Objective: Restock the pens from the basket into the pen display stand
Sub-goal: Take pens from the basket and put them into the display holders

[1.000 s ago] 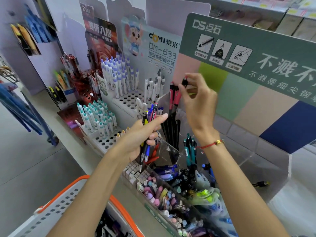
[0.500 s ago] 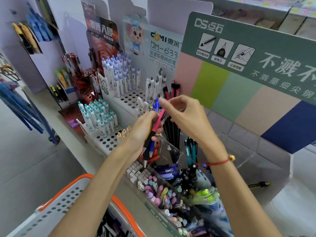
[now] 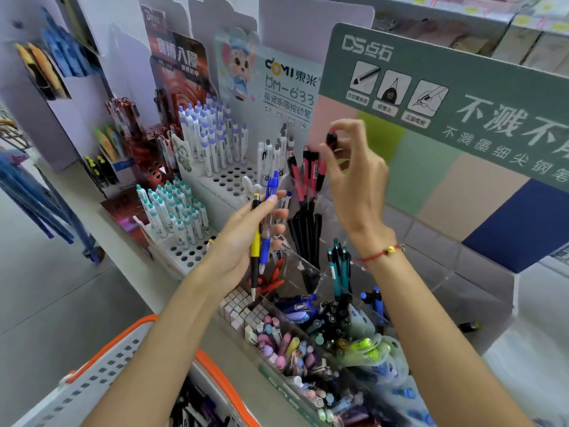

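Observation:
My left hand [image 3: 246,232] grips a small bunch of pens [image 3: 261,238], one yellow and black, the others blue, their tips pointing down. My right hand [image 3: 354,177] is raised over the back compartment of the clear acrylic pen stand [image 3: 462,291] and pinches the top of a red and black pen [image 3: 329,149] held upright. Several like pens [image 3: 304,192] stand in that compartment. The white basket with an orange rim [image 3: 101,368] is at the bottom left, with pens inside it partly hidden by my left arm.
White perforated pen displays [image 3: 215,180] with purple and teal pens stand to the left. The stand's front compartments [image 3: 308,349] hold mixed pens and erasers. A green signboard [image 3: 446,94] rises behind the stand. A loose pen [image 3: 468,326] lies at the right.
My right hand took a red and black pen from the bunch in my left hand and lifted it up over the back compartment. My left hand stayed almost still.

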### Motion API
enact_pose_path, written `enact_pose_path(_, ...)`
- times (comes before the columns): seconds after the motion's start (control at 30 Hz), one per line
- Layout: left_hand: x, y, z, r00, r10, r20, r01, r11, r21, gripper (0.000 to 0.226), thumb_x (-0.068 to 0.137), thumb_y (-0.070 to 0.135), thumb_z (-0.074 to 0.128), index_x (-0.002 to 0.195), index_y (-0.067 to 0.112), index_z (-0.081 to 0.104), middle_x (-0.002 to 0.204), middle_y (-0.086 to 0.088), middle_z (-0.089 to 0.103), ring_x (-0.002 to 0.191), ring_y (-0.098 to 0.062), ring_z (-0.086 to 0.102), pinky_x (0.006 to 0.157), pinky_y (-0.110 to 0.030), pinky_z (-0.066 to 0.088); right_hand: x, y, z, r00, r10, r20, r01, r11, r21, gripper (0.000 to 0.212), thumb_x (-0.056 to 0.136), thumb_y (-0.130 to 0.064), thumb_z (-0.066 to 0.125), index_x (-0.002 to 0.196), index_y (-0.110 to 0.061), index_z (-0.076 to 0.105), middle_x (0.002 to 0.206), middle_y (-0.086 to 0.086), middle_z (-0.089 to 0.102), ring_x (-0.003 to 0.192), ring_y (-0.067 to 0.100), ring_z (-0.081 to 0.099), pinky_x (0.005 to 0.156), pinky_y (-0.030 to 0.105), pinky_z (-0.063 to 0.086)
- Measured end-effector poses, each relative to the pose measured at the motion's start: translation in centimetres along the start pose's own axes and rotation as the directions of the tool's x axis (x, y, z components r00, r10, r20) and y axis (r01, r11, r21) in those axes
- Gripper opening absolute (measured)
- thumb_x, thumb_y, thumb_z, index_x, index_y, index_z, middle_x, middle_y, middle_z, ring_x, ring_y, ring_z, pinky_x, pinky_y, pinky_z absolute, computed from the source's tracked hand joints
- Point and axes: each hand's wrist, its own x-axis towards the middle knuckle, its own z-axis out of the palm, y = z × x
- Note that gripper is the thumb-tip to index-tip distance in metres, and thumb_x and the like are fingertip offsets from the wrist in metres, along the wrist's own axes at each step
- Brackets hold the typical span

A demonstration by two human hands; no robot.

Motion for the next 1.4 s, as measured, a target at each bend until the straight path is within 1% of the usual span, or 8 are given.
enact_pose_path(0.13,-0.1,0.1,0.1,0.995,-0.058,0.075,0.063,0.996,-0.068,0.027,0.101,0.023,0.041,0.117,0.014,0.061,0.065,0.007,0.043,0.047,-0.003,0.033,0.038,-0.014,0.024,0.4,0.7,1.2,0.971,0.089,0.220,-0.067,0.992,-0.106,0.020,0.089,-0.018,0.070,0.106,-0.011,0.062,0.086,0.005,0.073,0.072,0.022,0.069,0.061,0.038,0.057)
enact_pose_path(0.33,-0.4,0.2,-0.1,0.989,-0.088,0.121,0.106,0.983,-0.152,0.024,0.095,0.021,0.033,0.099,0.009,0.053,0.060,0.004,0.042,0.043,-0.004,0.029,0.034,-0.014,0.021,1.7,0.2,0.4,0.926,0.163,0.339,-0.053,0.948,-0.312,0.026,0.094,-0.021,0.060,0.119,-0.018,0.068,0.103,0.002,0.066,0.089,0.023,0.063,0.067,0.027,0.044)
enact_pose_path(0.47,-0.5,-0.2,0.1,0.984,-0.103,0.143,0.117,0.989,-0.092,0.025,0.095,0.021,0.032,0.095,0.009,0.054,0.059,0.004,0.039,0.042,-0.005,0.028,0.034,-0.016,0.020,-0.2,-1.5,-1.2,0.922,0.248,0.298,-0.232,0.969,-0.091,0.020,0.094,-0.025,0.060,0.110,-0.019,0.069,0.080,-0.012,0.055,0.066,0.001,0.048,0.062,0.018,0.034)
enact_pose_path(0.57,-0.5,-0.7,0.5,0.982,-0.119,0.145,0.124,0.992,-0.023,0.028,0.095,0.022,0.034,0.094,0.009,0.058,0.060,0.005,0.041,0.043,-0.005,0.030,0.037,-0.017,0.021,-1.9,-2.8,-2.5,0.766,0.387,0.514,-0.472,0.881,0.041,0.019,0.095,-0.038,0.058,0.093,-0.025,0.073,0.072,-0.015,0.063,0.061,-0.009,0.051,0.058,0.011,0.037)
enact_pose_path(0.9,-0.4,-1.0,1.9,0.992,-0.061,0.108,0.050,0.994,0.099,0.024,0.102,0.021,0.045,0.107,0.015,0.067,0.094,0.001,0.076,0.080,-0.009,0.072,0.073,-0.027,0.060,-2.3,-2.5,-5.8,0.681,0.523,0.512,-0.732,0.491,0.472,0.010,0.094,-0.004,0.059,0.095,-0.014,0.060,0.092,0.006,0.071,0.071,0.005,0.066,0.060,0.016,0.052)
enact_pose_path(1.03,-0.4,-1.5,2.1,0.999,-0.036,0.020,0.034,0.995,0.090,0.021,0.102,0.024,0.047,0.102,0.017,0.066,0.095,0.003,0.076,0.081,-0.011,0.073,0.072,-0.028,0.061,-1.9,-1.8,-7.5,0.793,0.594,0.136,-0.551,0.602,0.578,0.013,0.094,-0.004,0.059,0.094,-0.016,0.059,0.096,0.008,0.070,0.083,0.011,0.069,0.070,0.024,0.056)
enact_pose_path(1.17,-0.5,-1.6,2.1,0.998,-0.024,-0.053,0.030,0.994,0.108,0.021,0.101,0.029,0.047,0.099,0.016,0.063,0.061,0.009,0.052,0.044,-0.001,0.044,0.040,-0.014,0.036,-1.5,-1.4,-8.7,0.848,0.498,-0.179,-0.341,0.773,0.535,0.009,0.095,-0.006,0.056,0.099,-0.014,0.054,0.095,0.006,0.067,0.089,0.013,0.068,0.076,0.032,0.057)
enact_pose_path(1.4,-0.5,-1.4,1.8,0.998,-0.064,-0.012,0.062,0.992,-0.112,0.027,0.100,0.031,0.024,0.082,0.015,0.036,0.061,0.005,0.029,0.044,-0.005,0.023,0.038,-0.017,0.016,-1.5,0.3,-5.9,0.954,0.301,-0.002,-0.298,0.946,0.128,0.019,0.093,-0.004,0.060,0.112,-0.001,0.058,0.096,0.000,0.067,0.084,0.005,0.064,0.083,0.022,0.054)
